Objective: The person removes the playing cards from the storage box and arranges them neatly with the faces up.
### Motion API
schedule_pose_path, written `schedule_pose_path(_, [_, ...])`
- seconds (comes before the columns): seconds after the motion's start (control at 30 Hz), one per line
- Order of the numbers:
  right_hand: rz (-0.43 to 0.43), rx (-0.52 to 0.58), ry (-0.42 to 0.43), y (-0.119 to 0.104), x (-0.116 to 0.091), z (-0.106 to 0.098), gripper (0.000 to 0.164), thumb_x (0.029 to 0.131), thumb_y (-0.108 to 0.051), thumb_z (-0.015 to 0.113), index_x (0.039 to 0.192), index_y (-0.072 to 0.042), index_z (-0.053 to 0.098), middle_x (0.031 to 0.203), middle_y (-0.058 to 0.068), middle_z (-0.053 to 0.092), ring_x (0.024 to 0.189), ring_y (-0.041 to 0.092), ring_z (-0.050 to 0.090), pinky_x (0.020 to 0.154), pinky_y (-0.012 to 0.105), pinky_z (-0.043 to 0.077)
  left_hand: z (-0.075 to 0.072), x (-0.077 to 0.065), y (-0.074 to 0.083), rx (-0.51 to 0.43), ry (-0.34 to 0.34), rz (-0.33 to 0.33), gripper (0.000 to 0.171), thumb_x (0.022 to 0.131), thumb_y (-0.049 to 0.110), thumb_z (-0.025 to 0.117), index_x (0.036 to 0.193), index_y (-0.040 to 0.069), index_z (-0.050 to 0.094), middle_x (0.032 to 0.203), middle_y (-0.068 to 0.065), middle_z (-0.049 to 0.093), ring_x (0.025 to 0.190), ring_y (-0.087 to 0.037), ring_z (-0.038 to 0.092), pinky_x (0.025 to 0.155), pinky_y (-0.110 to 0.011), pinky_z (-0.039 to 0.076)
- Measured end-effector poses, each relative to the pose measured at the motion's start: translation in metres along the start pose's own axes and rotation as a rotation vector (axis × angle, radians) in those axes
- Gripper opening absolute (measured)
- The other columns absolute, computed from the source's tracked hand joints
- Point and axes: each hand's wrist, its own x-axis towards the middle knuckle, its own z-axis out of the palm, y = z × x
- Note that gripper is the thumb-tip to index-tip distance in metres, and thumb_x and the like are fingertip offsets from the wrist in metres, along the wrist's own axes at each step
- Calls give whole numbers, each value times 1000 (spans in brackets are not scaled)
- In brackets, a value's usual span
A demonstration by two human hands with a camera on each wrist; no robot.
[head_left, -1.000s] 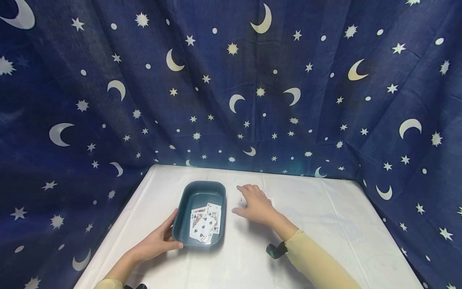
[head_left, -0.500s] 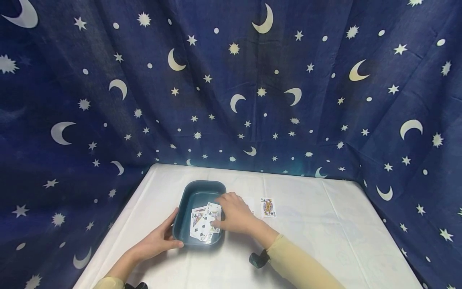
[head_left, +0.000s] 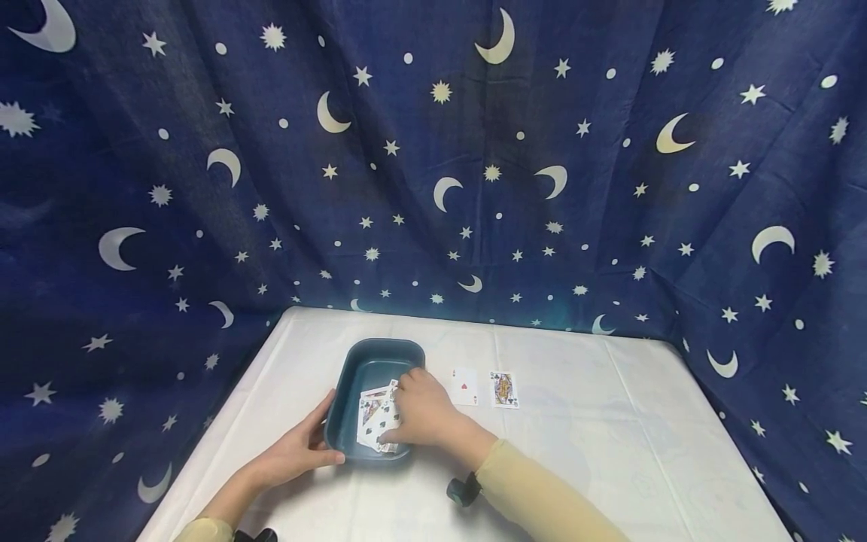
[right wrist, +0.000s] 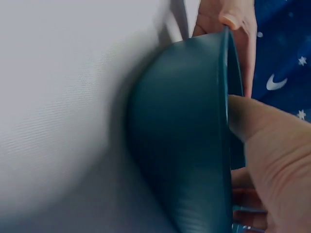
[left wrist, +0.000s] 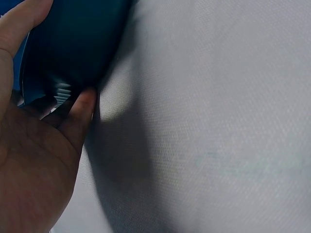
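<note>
My left hand (head_left: 298, 453) grips the dark teal plastic tub (head_left: 375, 366), fingers along its left side and thumb at the near rim. The left wrist view shows the fingertips low against the tub wall (left wrist: 77, 39). Over the right rim reaches my right hand (head_left: 423, 410), its fingers down among the playing cards (head_left: 371, 433) in the tub. A spade card lies on top of a face card there. In the right wrist view, the thumb (right wrist: 243, 114) and fingers pass inside the rim; I cannot tell whether they pinch a card.
Right of the tub, an ace of hearts (head_left: 463, 387) lies face up on the white tablecloth (head_left: 576, 429). Beside it is a face card of clubs (head_left: 504, 390). A blue curtain (head_left: 433, 150) with moons and stars surrounds the table.
My right hand has moved left from above the table cards into the tub, uncovering the ace of hearts and the face card. My left hand stays on the tub.
</note>
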Motion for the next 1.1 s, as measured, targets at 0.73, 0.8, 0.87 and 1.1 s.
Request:
schedule_pose_path(0.73, [51,-173,-204,-27,17,10,79,68,-81,73,110,-14,79,129,6,64,123,25,51,113,47,38,1,1,0,28,-2,-8,114,87,20,84,167,22,2,168,-25,9,140,-47,42,102,-22,48])
schedule_pose_path(0.8, [51,-155,-209,-27,18,10,80,68,-78,76,116,-13,77,127,6,64,119,24,51,110,46,40,1,1,0,29,-2,-10,114,87,20,84,167,23,2,168,-25,8,141,-47,41,103,-23,48])
schedule_pose_path(0.87, [45,-150,-218,-28,18,11,82,69,-76,76,122,-13,73,127,5,63,118,23,51,108,44,41,1,1,1,26,-2,-13,114,87,20,84,167,22,2,168,-25,7,142,-48,39,105,-28,48])
schedule_pose_path(1.1, [51,-128,-223,-29,18,12,94,73,-81,68,134,-10,66,129,4,61,118,22,52,103,40,44,0,1,0,24,1,-16,115,87,21,84,167,22,2,168,-25,7,142,-49,38,109,-40,45])
